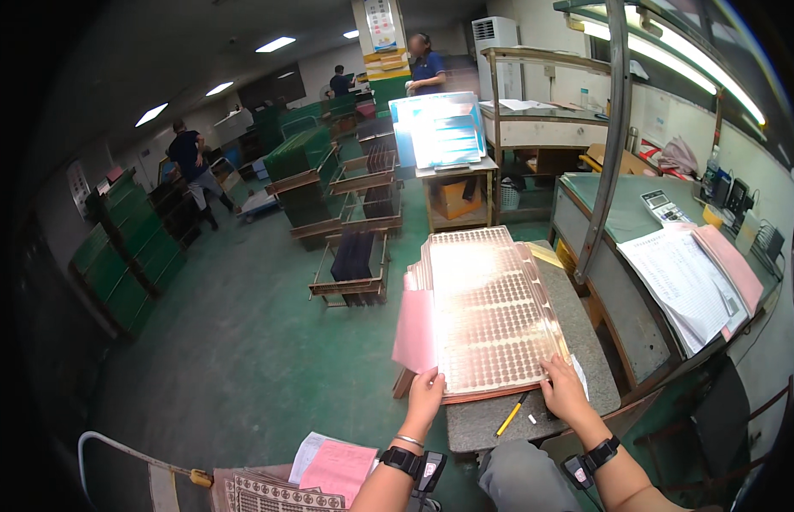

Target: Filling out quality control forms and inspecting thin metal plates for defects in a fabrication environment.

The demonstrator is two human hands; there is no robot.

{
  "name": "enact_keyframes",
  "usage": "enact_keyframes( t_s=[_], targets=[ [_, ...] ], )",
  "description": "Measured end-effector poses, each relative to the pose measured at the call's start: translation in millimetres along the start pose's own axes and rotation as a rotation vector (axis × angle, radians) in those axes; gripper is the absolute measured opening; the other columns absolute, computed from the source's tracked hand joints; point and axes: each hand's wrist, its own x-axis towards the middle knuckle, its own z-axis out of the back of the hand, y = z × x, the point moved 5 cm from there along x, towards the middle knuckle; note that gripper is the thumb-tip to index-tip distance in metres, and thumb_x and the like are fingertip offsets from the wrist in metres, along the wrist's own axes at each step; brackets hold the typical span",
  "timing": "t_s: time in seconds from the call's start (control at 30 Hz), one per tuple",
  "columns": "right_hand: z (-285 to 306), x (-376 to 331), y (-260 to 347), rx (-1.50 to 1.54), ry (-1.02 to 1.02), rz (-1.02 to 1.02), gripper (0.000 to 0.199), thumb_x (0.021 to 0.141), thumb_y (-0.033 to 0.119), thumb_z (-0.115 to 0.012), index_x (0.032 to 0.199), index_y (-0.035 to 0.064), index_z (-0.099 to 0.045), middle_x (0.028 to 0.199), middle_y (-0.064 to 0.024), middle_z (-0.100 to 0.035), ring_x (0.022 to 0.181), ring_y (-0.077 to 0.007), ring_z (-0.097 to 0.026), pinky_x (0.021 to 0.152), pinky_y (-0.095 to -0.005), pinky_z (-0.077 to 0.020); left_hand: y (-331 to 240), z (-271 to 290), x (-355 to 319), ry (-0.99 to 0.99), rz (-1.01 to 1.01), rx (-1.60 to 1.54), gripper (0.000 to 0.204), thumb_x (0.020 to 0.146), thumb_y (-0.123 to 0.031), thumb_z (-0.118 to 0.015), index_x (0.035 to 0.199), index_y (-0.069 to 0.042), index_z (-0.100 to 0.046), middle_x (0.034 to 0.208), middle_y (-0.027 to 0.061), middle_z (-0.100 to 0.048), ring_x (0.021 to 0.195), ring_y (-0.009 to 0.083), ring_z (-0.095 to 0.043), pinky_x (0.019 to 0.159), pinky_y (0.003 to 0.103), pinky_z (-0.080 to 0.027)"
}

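Observation:
A stack of copper-coloured sheets [491,324] patterned with rows of small round shapes lies in front of me on a grey speckled tabletop [486,433]. My left hand [426,391] is closed on the near left corner of the stack, its fingers partly hidden at the edge. At the near right corner, my right hand [565,389] has its fingers bent over the edge of the sheets. Pink paper [416,331] sticks out along the stack's left side. Just below the stack lie a yellow pen [511,416] and a small white piece [533,419].
At right, a green-topped workbench [597,194] carries papers [677,282] and a calculator [663,207]. More patterned sheets [282,495] and pink paper [341,468] sit at lower left. Wooden racks [353,264] stand on the green floor ahead. Several people are farther off.

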Motion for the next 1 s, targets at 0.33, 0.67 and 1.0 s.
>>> enact_keyframes(
  t_s=[0.33,0.67,1.0],
  targets=[
    [1.4,-4.3,23.8,0.253,0.075,0.005,0.037,0.08,0.008,-0.056,0.117,0.0035,-0.052,0.118,-0.0214,-0.053,0.119,-0.0359,-0.043,0.1,-0.0434,-0.033,-32.7,-0.8,-0.4,-0.105,-0.157,0.319,0.027,0.082,-0.016,-0.057,0.1,0.003,-0.061,0.094,0.0168,-0.059,0.083,0.0255,-0.059,0.076,0.033,-0.045],
    [30.7,-12.4,2.7,0.467,0.237,0.058,0.041,0.082,0.006,-0.055,0.122,0.0035,-0.049,0.127,-0.0195,-0.047,0.122,-0.0289,-0.042,0.101,-0.0335,-0.0335,-57.8,-45.8,-34.6,0.143,0.252,-1.006,0.041,0.09,-0.002,-0.047,0.128,-0.008,-0.033,0.119,0.011,-0.049,0.107,0.0241,-0.053,0.089,0.043,-0.048],
    [155.6,-49.6,-40.0,0.574,0.298,-0.193,0.042,0.085,0.01,-0.054,0.125,0.0002,-0.044,0.12,-0.0199,-0.052,0.109,-0.0244,-0.054,0.09,-0.0314,-0.0434,-72.3,-7.2,-113.0,0.224,0.202,-1.201,0.037,0.092,-0.005,-0.042,0.127,-0.009,-0.033,0.126,0.0115,-0.044,0.115,0.0238,-0.047,0.094,0.041,-0.045]
  ],
)
